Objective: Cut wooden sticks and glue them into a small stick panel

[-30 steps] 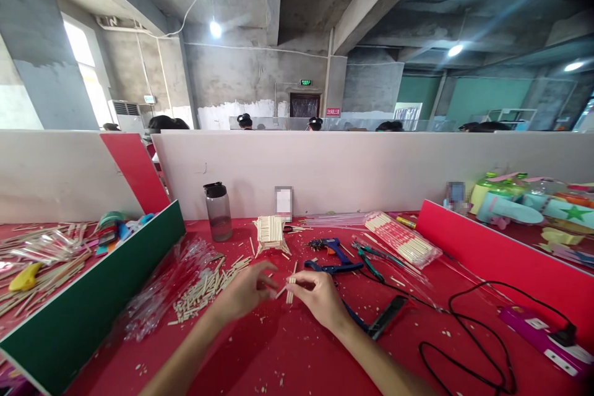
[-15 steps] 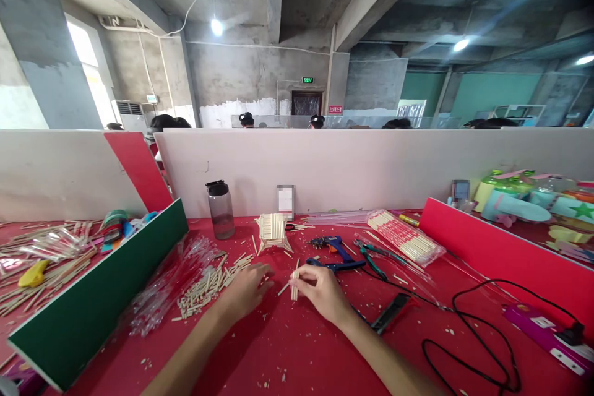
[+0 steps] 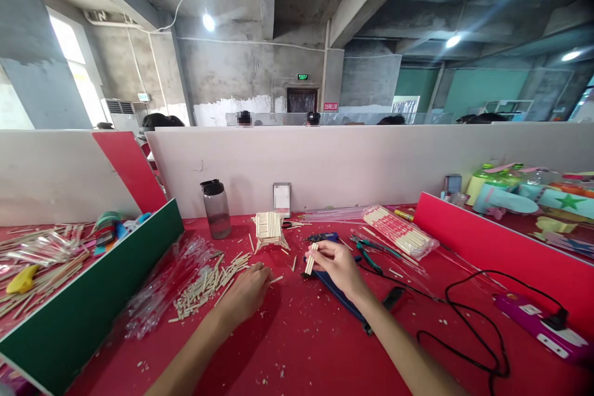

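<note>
My right hand is closed in a pinch on a small bundle of short wooden sticks, held side by side above the table. Close to the table, my left hand has its fingers curled together, and one short wooden stick pokes out from the fingertips. A small box-like model of sticks stands on splayed legs beyond both hands. Left of my left hand lies a heap of cut sticks. A blue-handled tool lies under my right hand, and a blue glue gun sits partly hidden behind it.
A dark bottle and a phone-like device stand by the white partition. Green-handled pliers and a packet of sticks lie at right. A black cable runs to a purple power strip. Low green and red dividers flank the table.
My right hand has moved right and up with the stick bundle, over the blue-handled tool. My left hand has lowered and closed around a loose stick. The view has shifted slightly.
</note>
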Demonstrator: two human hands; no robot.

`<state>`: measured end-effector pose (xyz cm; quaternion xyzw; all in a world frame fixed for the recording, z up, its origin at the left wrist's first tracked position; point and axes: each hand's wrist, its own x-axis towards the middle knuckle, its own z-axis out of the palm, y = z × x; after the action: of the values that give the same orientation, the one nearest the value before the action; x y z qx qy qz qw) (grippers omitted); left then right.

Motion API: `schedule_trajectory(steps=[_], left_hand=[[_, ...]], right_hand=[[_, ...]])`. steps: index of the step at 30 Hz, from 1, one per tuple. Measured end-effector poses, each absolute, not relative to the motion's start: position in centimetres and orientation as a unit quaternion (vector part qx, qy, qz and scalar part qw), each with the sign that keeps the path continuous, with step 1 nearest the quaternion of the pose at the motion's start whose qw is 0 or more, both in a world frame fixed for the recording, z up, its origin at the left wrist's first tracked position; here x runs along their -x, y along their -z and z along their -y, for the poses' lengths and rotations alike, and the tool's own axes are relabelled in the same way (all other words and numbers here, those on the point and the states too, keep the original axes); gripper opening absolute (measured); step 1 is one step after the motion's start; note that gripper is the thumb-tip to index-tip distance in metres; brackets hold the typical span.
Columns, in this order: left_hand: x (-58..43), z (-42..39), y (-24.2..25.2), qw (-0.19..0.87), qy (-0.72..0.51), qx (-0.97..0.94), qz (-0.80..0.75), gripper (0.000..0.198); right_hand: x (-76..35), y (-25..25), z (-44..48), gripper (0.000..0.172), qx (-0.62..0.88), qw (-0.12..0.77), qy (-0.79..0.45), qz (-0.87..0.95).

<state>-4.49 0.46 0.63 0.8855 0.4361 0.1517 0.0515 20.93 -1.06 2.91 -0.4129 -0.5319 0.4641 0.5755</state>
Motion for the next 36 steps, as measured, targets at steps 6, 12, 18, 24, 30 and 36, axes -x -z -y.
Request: schedule_trajectory(steps=[6,12,18,24,30,36], left_hand=[[5.9,-0.9,-3.5,0.04,-0.161,-0.837,-0.522,0.014],[9.9,-2.4,-5.9,0.046,-0.167,-0.769,-0.615,0.015],[11.3,-2.9,-5.5,0.053,-0.18,-0.774,-0.605,0.019],[6.9,-1.7,-3.5,0.042,-0.126,-0.813,-0.567,0.011],[4.3,-1.7,-1.8,0.016,-0.082,-0.827,-0.556,0.012],[4.5,-2.7,-1.4,0.029,-0.079,-0.833,-0.547,0.013]], right_hand=[[-24.4,-3.9,0.1,0.046,0.423,0.635,-0.414,0.496],[-26.2,-3.8,-0.5,0.047,0.421,0.65,-0.388,0.499],[-24.6,-3.7,0.1,0.04,0.435,0.564,-0.385,0.587],[-22.9,-4.0,0.9,0.035,0.444,0.531,-0.332,0.641],[-23.5,-4.4,0.9,0.032,0.445,0.537,-0.301,0.65],[-24.3,-4.8,0.7,0.029,0.449,0.546,-0.271,0.653]])
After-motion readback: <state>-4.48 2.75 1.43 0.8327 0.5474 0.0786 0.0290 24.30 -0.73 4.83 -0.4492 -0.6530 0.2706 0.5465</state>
